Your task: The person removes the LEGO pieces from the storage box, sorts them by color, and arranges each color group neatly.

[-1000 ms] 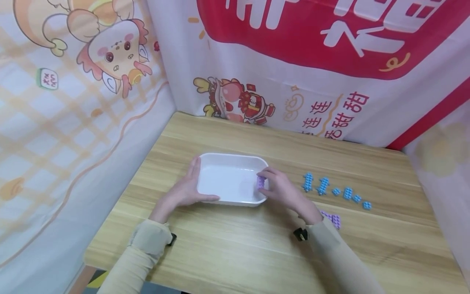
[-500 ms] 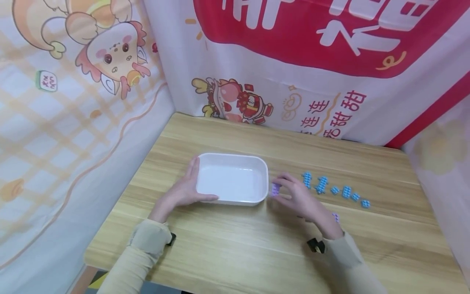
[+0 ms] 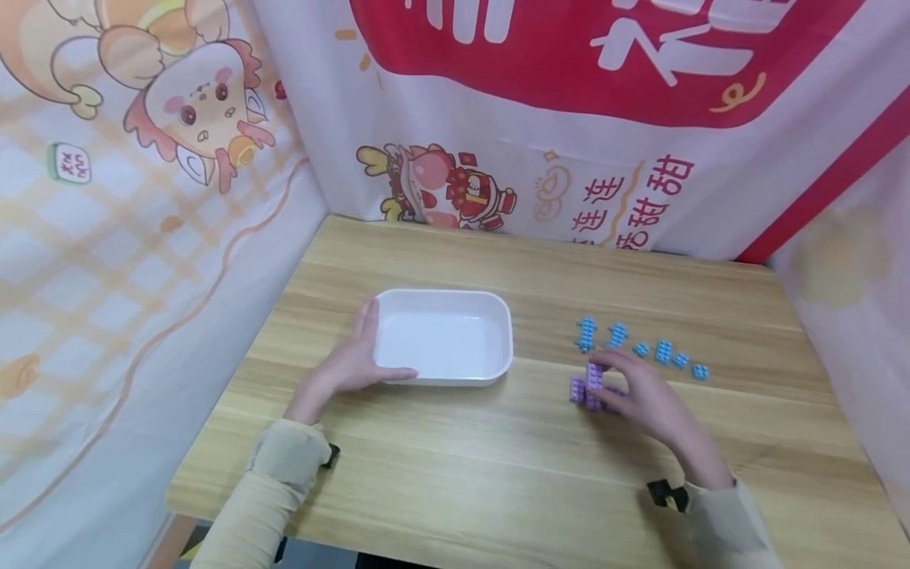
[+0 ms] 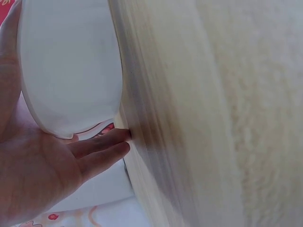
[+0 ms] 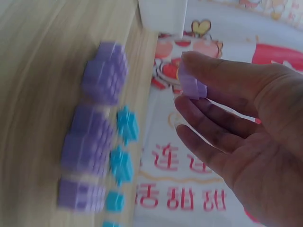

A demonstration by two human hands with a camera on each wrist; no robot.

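Observation:
My left hand lies around the left end of the white tray, fingers and thumb fairly straight against its sides. In the left wrist view, two fingertips reach the table beside the tray. My right hand pinches a purple toy building brick between thumb and fingers. From the head, that brick appears over several other purple bricks, partly hidden by the hand. The right wrist view shows the held brick raised off the table, apart from the purple bricks.
Several blue bricks lie in a loose row behind and right of the purple ones. No bricks show inside the tray. Printed cloth hangs along the table's back and left sides. The wooden table extends forward.
My right hand has moved right, away from the tray's right end to the purple bricks, still pinching a purple brick. The left hand stays at the tray. The head view has shifted slightly.

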